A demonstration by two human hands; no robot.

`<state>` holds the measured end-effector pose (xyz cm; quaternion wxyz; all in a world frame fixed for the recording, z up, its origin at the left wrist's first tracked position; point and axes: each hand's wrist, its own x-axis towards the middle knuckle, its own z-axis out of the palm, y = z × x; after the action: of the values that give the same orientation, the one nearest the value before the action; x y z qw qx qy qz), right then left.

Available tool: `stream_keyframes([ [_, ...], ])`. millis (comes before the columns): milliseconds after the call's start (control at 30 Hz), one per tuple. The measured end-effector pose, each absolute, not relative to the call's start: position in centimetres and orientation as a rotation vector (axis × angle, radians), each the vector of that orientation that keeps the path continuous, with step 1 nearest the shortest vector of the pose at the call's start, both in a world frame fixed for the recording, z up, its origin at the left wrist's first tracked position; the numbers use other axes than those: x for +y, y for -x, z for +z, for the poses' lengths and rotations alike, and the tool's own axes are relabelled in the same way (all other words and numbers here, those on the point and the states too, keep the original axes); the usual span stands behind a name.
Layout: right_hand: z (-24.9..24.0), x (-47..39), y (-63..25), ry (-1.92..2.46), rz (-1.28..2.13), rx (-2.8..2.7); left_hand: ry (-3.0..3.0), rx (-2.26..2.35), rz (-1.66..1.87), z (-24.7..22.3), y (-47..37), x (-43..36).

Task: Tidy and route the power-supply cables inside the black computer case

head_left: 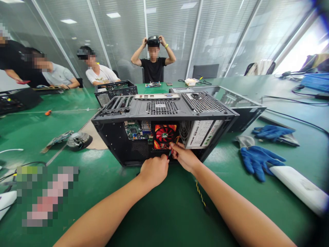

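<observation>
A black computer case (138,113) lies on the green table with its open side facing me. Inside it show a motherboard (134,131), a red fan (165,133) and a power supply (203,134) with a white label. Just below the fan, at the case opening, my left hand (155,168) is closed with its fingers around thin cables. My right hand (183,156) touches it from the right, thumb and fingers pinched on the same coloured cables (171,151). A yellow and black cable (199,192) hangs under my right wrist.
Blue gloves (257,159) and a white power strip (299,187) lie at the right. A metal cooler (79,140) is on the left. Behind stand more cases (244,99). Several people sit or stand across the table (102,202).
</observation>
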<state>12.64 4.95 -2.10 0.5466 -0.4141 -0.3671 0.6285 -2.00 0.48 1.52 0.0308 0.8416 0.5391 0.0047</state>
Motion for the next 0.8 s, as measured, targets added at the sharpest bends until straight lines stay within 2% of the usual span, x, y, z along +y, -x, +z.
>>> stream_keyframes([
  [500,-1.76,4.93,-13.2,0.887,1.625,-0.771,-2.611,1.614,0.051,1.27,2.01,0.42],
  [800,-2.49,5.31,-13.13,0.913,1.586,-0.791,-2.612,1.66,0.014,1.34,1.84,0.34],
])
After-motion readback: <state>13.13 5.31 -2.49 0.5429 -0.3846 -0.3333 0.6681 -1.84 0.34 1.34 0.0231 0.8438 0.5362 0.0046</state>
